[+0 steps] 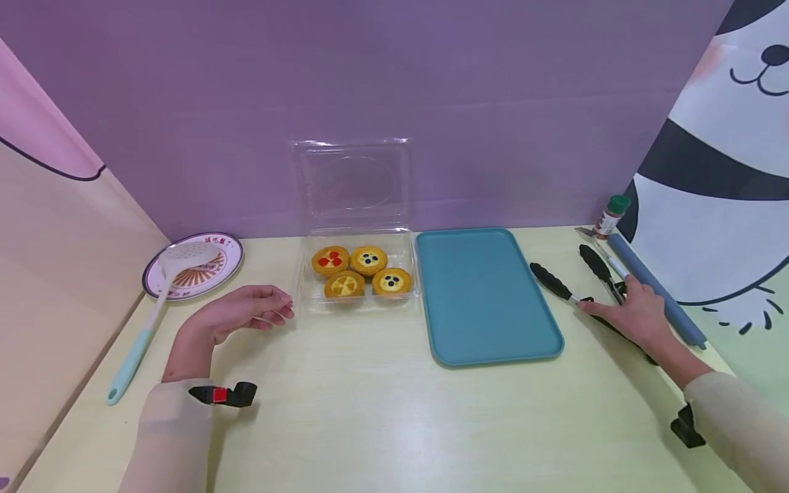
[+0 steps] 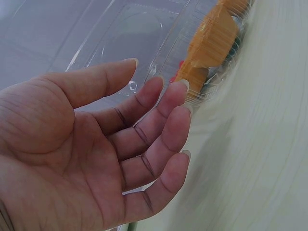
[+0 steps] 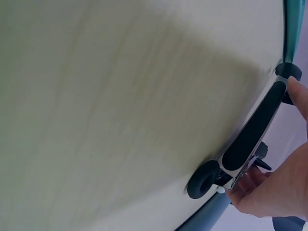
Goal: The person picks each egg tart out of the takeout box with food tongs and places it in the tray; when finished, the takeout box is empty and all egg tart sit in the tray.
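Note:
At the right of the head view, my right hand point(image 1: 637, 315) grips a pair of black-and-metal kitchen tongs point(image 1: 555, 282) lying on the table. Its thumb is on one arm of the tongs, with the fingers at the other; in the right wrist view the tongs point(image 3: 255, 127) show their ring end. My left hand point(image 1: 246, 311) hovers holding nothing, palm turned in and fingers loosely bent, just left of a clear plastic box point(image 1: 394, 308). Several egg tarts point(image 1: 345, 284) with fruit-like toppings sit in that box, whose lid point(image 1: 354, 181) stands raised.
A blue-green tray point(image 1: 493, 298) lies between box and tongs. Beyond the right hand are a knife point(image 1: 607, 257), a blue-grey rod point(image 1: 656, 291) and a green-capped spice jar point(image 1: 610, 218). At left, a slotted turner point(image 1: 157, 308) leans across a patterned plate point(image 1: 231, 263).

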A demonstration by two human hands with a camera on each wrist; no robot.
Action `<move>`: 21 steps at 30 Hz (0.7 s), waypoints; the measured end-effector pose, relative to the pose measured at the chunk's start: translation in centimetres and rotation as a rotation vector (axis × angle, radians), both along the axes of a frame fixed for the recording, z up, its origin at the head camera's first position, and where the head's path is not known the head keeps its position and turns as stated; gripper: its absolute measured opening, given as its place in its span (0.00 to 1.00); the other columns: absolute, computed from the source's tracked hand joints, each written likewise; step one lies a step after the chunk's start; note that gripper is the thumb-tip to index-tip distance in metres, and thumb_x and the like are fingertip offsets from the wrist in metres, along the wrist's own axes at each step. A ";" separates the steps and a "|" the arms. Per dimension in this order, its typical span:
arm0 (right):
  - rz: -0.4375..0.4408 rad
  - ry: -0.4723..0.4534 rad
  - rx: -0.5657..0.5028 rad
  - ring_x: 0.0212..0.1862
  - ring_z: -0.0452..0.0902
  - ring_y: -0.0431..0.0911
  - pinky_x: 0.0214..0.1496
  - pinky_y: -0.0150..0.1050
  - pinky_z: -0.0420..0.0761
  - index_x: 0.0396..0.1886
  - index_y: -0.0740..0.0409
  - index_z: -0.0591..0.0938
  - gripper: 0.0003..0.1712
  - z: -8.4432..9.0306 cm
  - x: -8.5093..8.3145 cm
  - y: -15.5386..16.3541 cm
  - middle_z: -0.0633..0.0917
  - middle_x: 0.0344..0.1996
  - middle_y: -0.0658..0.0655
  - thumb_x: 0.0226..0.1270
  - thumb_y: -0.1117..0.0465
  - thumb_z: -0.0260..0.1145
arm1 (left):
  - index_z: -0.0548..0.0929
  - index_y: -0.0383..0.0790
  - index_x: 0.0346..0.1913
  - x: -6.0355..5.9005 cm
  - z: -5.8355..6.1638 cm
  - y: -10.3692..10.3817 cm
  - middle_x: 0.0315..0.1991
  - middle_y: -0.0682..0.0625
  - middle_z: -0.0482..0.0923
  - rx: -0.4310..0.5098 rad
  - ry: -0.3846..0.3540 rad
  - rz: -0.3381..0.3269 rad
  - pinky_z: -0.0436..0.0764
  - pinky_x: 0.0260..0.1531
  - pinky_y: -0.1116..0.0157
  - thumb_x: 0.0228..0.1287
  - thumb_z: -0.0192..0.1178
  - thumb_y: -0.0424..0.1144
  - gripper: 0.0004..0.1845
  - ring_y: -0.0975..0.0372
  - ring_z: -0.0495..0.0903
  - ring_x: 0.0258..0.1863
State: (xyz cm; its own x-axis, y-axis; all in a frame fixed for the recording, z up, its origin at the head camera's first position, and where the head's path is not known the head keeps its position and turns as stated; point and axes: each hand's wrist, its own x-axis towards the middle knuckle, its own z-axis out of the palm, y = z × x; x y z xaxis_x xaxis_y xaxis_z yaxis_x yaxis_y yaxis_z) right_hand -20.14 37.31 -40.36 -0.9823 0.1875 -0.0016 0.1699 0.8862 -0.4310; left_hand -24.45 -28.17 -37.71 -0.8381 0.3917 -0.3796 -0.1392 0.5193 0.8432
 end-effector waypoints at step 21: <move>-0.049 0.023 0.002 0.59 0.54 0.77 0.54 0.67 0.61 0.64 0.86 0.60 0.65 -0.7 -0.2 -0.4 0.63 0.58 0.87 0.55 0.30 0.70 | 0.74 0.29 0.59 -0.1 -0.3 -0.1 0.49 0.45 0.83 -0.001 0.002 0.005 0.82 0.50 0.63 0.75 0.55 0.51 0.27 0.56 0.81 0.48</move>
